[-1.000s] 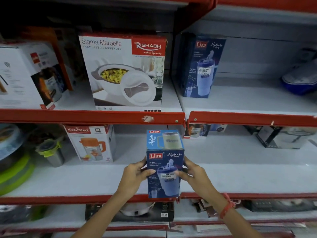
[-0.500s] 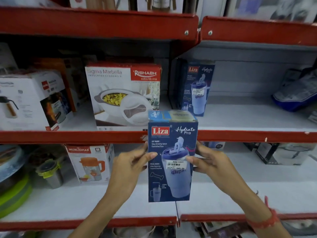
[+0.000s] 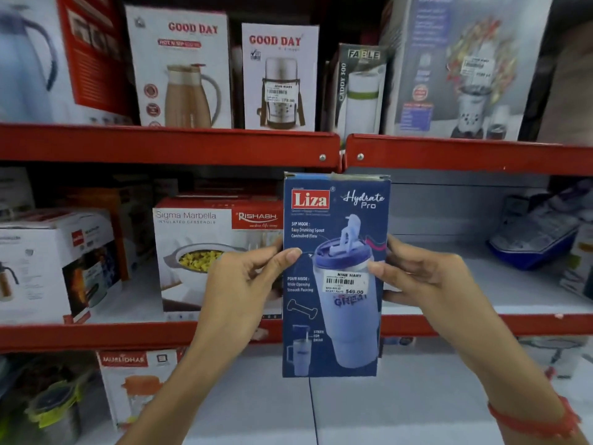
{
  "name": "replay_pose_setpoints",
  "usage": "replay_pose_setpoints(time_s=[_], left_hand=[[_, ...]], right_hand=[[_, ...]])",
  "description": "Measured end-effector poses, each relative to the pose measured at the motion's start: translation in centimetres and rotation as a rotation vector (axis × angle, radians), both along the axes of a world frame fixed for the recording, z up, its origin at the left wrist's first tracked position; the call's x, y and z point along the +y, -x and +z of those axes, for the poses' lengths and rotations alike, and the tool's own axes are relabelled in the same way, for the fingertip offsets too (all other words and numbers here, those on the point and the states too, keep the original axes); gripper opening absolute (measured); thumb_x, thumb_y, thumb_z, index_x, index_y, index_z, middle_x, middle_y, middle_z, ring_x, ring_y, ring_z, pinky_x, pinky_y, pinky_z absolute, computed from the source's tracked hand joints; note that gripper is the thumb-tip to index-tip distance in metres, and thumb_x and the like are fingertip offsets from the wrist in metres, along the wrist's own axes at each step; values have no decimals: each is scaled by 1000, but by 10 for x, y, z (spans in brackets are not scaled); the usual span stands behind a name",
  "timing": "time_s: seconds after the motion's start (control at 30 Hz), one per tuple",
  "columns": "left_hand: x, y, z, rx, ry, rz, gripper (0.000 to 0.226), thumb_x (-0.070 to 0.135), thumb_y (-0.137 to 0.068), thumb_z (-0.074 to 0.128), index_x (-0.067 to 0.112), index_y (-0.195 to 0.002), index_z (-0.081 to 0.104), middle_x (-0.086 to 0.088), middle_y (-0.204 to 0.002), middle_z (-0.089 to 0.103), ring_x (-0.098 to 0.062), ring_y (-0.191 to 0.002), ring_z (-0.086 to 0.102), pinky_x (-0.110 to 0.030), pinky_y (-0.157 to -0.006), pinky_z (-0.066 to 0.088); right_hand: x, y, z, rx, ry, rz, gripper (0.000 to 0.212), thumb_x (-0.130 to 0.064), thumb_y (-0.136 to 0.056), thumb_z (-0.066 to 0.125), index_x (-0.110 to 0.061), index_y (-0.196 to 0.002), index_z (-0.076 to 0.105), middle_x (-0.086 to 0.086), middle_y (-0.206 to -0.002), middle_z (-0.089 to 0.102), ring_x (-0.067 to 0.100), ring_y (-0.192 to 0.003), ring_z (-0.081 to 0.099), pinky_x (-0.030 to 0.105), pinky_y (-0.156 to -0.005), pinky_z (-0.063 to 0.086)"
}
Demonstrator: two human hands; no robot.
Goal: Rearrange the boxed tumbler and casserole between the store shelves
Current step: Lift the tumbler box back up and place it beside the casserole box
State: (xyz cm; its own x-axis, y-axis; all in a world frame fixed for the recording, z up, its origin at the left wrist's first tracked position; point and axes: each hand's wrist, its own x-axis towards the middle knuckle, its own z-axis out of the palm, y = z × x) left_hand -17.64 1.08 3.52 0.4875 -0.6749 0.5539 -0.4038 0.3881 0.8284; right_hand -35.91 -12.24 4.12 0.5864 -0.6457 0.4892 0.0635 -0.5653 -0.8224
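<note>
A: From the head camera, where is the tumbler box?

B: The blue Liza tumbler box [image 3: 333,277] stands upright in the air, in front of the red shelf edges. The left hand [image 3: 244,284] clasps its left side and the right hand [image 3: 426,277] its right side, thumbs on the printed front; each grip is closed around the box.

A: And the casserole?

B: The Sigma Marbella casserole box [image 3: 205,248] sits on the middle shelf [image 3: 128,335], just behind and to the left of the tumbler box, partly hidden by the left hand. A white carton picturing a flask [image 3: 54,264] stands to its left.

A: Anything above?

B: On the upper shelf [image 3: 167,146], two Good Day boxes [image 3: 279,78] stand side by side, with a Fable Caddy box [image 3: 359,88] next along. The right wrist wears a red thread band [image 3: 532,422].
</note>
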Motion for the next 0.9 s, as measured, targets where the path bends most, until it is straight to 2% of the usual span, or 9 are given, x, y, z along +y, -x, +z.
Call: replay_pose_setpoints(time_s=[0.07,0.17,0.3,0.47,0.6,0.7,0.77,0.83,0.9], left_hand=[[1,4,0,8,7,-19,18,37,-71,59,44,-86,68,22,-84,75,-1,-86,70,-24,-59,60],[-2,7,-2,29,17,-29,22,33,-72,59,38,-91,67,24,-79,74,1,-83,70,-18,-55,56],[-11,7,-4,52,0,-33,25,31,-74,58,37,-97,65,23,-79,74,4,-85,68,-18,-52,57],[-46,7,-4,-59,-36,-67,46,27,-82,59,20,-127,55,5,-109,71,-9,-99,67,-32,-74,61],[-89,-1,-9,-85,-66,-77,48,13,-85,62,15,-131,49,4,-110,69,-10,-100,68,-28,-79,59],[-120,-12,-17,-98,-96,-56,47,10,-84,63,10,-130,51,-4,-115,68,-14,-101,67,-34,-84,58],[-138,-17,-22,-100,-114,-35,47,11,-84,63,10,-130,51,-7,-116,68,-16,-99,68,-37,-85,58],[-154,-20,-28,-94,-124,-7,47,14,-84,64,9,-129,50,-10,-116,68,-18,-98,68,-42,-85,58],[-167,-22,-31,-97,-129,15,42,13,-85,64,6,-125,54,-12,-113,69,-19,-96,69,-42,-84,58]], right_hand=[[2,4,-1,-15,-15,-1,42,-18,-83,66,-29,-123,62,-11,-103,76,4,-97,70,27,-78,60],[1,6,-3,-13,-25,-5,44,-18,-82,66,-31,-124,61,-11,-105,75,4,-99,69,28,-79,60],[-8,6,-4,-24,-35,-11,45,-19,-82,66,-30,-125,61,-8,-107,75,6,-100,69,33,-82,60],[-39,3,0,-28,-3,-75,49,-26,-78,65,-30,-127,58,-8,-109,74,5,-99,69,40,-87,58],[-74,-7,-3,-31,-11,-150,45,-8,-86,63,-38,-118,60,-4,-103,72,-10,-83,67,45,-90,56],[-95,-16,-11,-22,-36,-189,44,-6,-86,64,-27,-125,59,-4,-103,70,-16,-75,64,45,-89,56],[-107,-22,-16,-22,-60,-218,44,-5,-86,63,-19,-128,58,-2,-101,69,-9,-79,65,47,-90,55],[-117,-28,-20,-20,-79,-241,43,-5,-87,63,-17,-128,58,0,-102,68,8,-91,65,51,-92,54],[-127,-32,-24,-17,-87,-261,42,-6,-87,63,-15,-128,58,1,-103,68,16,-96,63,54,-93,53]])
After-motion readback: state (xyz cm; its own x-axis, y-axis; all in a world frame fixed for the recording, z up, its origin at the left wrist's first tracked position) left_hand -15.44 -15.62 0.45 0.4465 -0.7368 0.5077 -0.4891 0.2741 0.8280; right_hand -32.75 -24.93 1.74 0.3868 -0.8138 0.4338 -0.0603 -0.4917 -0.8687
